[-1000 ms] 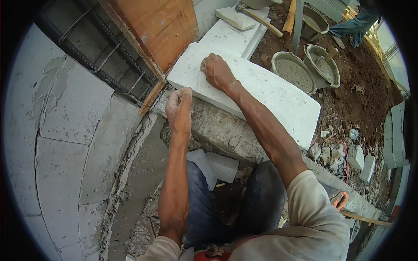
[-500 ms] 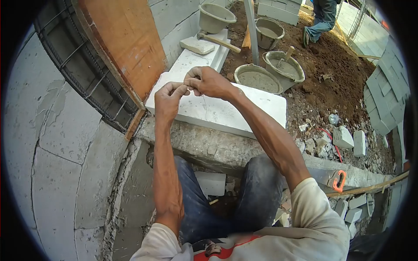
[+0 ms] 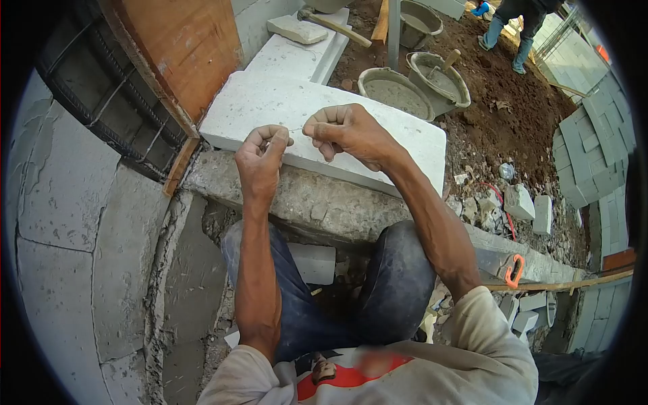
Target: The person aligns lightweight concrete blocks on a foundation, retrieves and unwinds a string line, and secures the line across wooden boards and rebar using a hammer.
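A large white block (image 3: 391, 138) lies flat on a rough concrete ledge (image 3: 324, 202). Over its near edge, my left hand (image 3: 262, 154) is closed with thumb and fingertips pressed together. Just to the right, above the block, my right hand (image 3: 347, 135) is also pinched. Between the two hands a very thin line, like a thread, faintly shows; it is too fine to make out clearly. The fingertips are a small gap apart.
Mortar buckets (image 3: 397, 93) stand on soil beyond the block. A hammer (image 3: 337, 28) and a broken slab (image 3: 297, 30) rest at the back. Rebar (image 3: 108, 101) and an orange board (image 3: 182, 47) are at left, an orange-handled saw (image 3: 514, 271) at right. A person (image 3: 516, 30) stands far off.
My hands came together over the block, then moved slightly apart, both still pinched. The view has shifted. The distant person's legs are now farther apart.
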`<action>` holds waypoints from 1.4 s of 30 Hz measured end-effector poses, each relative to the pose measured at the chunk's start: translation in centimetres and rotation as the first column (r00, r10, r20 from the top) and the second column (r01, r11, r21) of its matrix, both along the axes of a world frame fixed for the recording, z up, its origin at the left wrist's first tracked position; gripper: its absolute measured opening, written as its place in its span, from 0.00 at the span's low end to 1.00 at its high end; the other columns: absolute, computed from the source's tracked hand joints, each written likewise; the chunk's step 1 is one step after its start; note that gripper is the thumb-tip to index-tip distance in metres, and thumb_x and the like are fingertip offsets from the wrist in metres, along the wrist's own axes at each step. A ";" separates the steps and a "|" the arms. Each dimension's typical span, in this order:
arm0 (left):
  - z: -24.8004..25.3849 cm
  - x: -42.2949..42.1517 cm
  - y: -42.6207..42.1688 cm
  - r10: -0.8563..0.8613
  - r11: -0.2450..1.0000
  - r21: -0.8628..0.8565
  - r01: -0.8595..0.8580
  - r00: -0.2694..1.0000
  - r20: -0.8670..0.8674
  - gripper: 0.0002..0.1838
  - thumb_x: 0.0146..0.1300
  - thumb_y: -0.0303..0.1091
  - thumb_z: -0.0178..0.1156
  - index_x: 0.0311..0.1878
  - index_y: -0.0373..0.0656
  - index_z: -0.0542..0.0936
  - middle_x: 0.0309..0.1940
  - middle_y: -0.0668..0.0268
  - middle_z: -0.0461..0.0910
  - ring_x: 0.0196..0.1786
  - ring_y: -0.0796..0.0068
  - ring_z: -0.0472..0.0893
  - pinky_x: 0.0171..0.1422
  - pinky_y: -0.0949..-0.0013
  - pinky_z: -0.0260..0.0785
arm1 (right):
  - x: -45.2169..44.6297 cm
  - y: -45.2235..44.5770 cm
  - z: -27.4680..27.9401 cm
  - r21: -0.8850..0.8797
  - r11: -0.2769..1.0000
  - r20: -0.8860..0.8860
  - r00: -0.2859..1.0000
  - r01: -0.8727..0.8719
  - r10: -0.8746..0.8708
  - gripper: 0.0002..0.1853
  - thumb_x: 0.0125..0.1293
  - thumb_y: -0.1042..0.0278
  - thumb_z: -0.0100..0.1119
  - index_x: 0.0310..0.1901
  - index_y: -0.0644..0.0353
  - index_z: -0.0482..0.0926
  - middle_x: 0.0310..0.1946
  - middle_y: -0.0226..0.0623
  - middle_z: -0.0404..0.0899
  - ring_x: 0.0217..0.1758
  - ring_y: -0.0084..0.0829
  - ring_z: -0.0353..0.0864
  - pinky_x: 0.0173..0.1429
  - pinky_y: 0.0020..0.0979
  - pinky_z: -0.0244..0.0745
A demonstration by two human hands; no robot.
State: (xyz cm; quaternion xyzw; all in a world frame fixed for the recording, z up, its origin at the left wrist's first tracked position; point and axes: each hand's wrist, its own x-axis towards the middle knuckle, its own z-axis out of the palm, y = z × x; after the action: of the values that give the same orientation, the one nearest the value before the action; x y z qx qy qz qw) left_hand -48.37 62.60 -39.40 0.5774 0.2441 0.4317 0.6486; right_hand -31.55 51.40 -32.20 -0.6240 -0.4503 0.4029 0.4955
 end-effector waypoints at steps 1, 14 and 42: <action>0.0 0.0 -0.1 -0.001 1.000 -0.013 0.001 1.000 -0.009 0.11 0.75 0.38 0.70 0.48 0.38 0.86 0.36 0.69 0.87 0.29 0.91 0.71 0.31 0.81 0.61 | -0.5 0.2 0.1 0.044 0.997 -0.040 0.998 0.056 -0.055 0.11 0.73 0.65 0.70 0.42 0.67 0.87 0.29 0.30 0.83 0.25 0.18 0.76 0.33 0.24 0.72; -0.7 -0.8 0.2 -0.160 0.949 -0.240 0.207 0.967 0.199 0.15 0.73 0.40 0.72 0.49 0.36 0.87 0.35 0.67 0.87 0.30 0.87 0.73 0.35 0.78 0.64 | -3.1 1.4 -2.3 0.487 0.866 0.704 0.639 -0.117 -0.310 0.06 0.70 0.71 0.71 0.43 0.65 0.86 0.35 0.41 0.86 0.35 0.37 0.87 0.39 0.38 0.82; -0.4 -0.5 -0.4 -0.276 0.874 -0.369 0.317 0.948 0.158 0.09 0.75 0.36 0.65 0.48 0.40 0.84 0.33 0.71 0.82 0.30 0.86 0.74 0.34 0.78 0.65 | -1.4 0.6 -1.3 0.481 0.865 0.730 0.614 -0.147 -0.302 0.07 0.69 0.75 0.70 0.47 0.61 0.86 0.41 0.40 0.86 0.46 0.41 0.89 0.51 0.39 0.85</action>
State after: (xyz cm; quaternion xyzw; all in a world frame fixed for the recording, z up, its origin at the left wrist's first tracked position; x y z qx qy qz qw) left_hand -48.87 62.19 -39.82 0.4450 0.2005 0.2984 0.8202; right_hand -32.93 52.04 -33.52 -0.6065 -0.6796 -0.0637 0.4077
